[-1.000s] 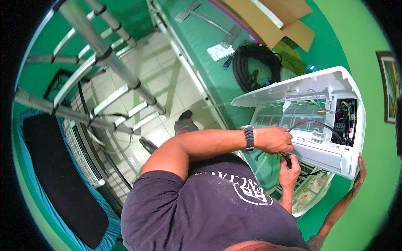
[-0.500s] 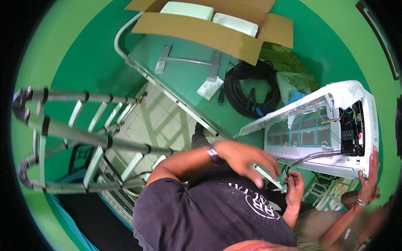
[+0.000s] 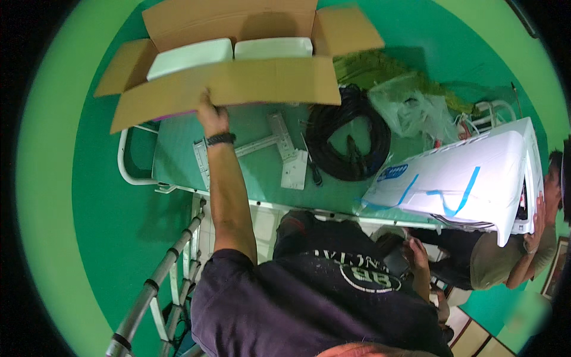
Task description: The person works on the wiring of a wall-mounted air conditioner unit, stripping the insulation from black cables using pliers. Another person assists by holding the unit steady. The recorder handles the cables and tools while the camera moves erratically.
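My left hand (image 3: 212,116), a dark band on its wrist, reaches forward to the front flap (image 3: 267,83) of a cardboard box (image 3: 229,21). Its fingers are closed on the flap's lower edge, partly hidden behind it. Two white foam-like pieces (image 3: 190,58) lie inside the box. My right hand (image 3: 418,254) is low, beside my torso, with its fingers curled around a dark object (image 3: 394,260) whose kind I cannot make out. To its upper right lies a white indoor air conditioner unit (image 3: 446,184) with blue tape strips across its front.
A co-worker's hand (image 3: 537,217) rests on the unit's right end. On the green table are a coiled black cable (image 3: 321,143), a metal mounting bracket (image 3: 256,146), a white plate (image 3: 294,171), a screwdriver (image 3: 315,174) and clear plastic (image 3: 410,101). A ladder (image 3: 157,282) stands at left.
My left hand has moved from near my right hand up to the box flap. The air conditioner's raised front cover is now down. A dark object has appeared at my right hand.
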Demonstrator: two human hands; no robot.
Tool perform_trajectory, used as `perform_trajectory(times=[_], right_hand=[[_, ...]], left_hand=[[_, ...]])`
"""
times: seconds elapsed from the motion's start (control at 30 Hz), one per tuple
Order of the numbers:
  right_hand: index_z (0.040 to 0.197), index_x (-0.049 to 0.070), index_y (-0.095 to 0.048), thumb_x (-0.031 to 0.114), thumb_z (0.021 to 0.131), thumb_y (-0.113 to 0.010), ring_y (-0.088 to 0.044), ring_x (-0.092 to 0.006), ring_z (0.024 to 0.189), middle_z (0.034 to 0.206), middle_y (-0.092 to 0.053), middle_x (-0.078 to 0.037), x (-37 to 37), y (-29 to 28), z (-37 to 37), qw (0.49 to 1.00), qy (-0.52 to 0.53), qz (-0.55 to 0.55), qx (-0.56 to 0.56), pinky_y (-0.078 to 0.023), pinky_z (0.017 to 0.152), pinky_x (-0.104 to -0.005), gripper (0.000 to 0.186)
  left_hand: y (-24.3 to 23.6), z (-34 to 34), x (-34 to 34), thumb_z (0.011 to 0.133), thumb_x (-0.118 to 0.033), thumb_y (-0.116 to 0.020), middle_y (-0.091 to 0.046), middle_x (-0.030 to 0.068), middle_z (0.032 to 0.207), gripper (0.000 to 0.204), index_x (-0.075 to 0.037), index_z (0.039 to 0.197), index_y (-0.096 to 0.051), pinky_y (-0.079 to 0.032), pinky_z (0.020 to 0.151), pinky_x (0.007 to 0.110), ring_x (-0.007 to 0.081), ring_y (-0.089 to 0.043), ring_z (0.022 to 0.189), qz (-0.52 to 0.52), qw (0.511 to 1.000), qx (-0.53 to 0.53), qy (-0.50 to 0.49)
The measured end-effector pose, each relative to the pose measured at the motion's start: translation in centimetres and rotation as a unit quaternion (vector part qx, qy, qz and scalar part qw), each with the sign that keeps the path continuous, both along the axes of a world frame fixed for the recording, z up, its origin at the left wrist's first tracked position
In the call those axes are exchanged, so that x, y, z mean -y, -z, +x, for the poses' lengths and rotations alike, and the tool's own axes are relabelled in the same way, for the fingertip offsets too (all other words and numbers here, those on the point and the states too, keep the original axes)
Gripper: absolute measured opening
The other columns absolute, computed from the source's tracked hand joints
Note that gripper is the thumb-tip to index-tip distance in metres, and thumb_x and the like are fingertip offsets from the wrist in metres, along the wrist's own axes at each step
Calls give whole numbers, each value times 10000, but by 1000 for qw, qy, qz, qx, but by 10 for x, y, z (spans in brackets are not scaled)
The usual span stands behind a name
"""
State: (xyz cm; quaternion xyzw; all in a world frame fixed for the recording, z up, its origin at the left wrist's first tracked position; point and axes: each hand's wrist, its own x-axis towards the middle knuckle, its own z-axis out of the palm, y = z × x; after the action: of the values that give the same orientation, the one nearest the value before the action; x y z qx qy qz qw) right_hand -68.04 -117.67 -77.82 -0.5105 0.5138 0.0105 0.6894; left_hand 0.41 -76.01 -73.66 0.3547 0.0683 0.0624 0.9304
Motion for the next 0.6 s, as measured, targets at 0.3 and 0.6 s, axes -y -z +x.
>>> perform_trajectory(times=[0.3,0.6], right_hand=[[1322,27,-580,297,1002,-655,-666,-214,982,1167,-661,-116,-40,61,77,975,-211,45,-44,-545,795,-351,425],[1233,23,-605,239,1028,-608,-646,-170,871,1035,-673,-62,-81,57,136,950,-300,-86,-25,-528,753,-326,298]], left_hand=[[-202,72,-19,863,84,-593,-612,209,1227,449,23,1300,-509,-569,950,469,325,-624,1097,189,948,246,-69],[-282,65,-52,895,-171,-591,-539,245,1387,493,43,1333,-513,-355,1127,649,429,-483,1331,70,964,252,-38]])
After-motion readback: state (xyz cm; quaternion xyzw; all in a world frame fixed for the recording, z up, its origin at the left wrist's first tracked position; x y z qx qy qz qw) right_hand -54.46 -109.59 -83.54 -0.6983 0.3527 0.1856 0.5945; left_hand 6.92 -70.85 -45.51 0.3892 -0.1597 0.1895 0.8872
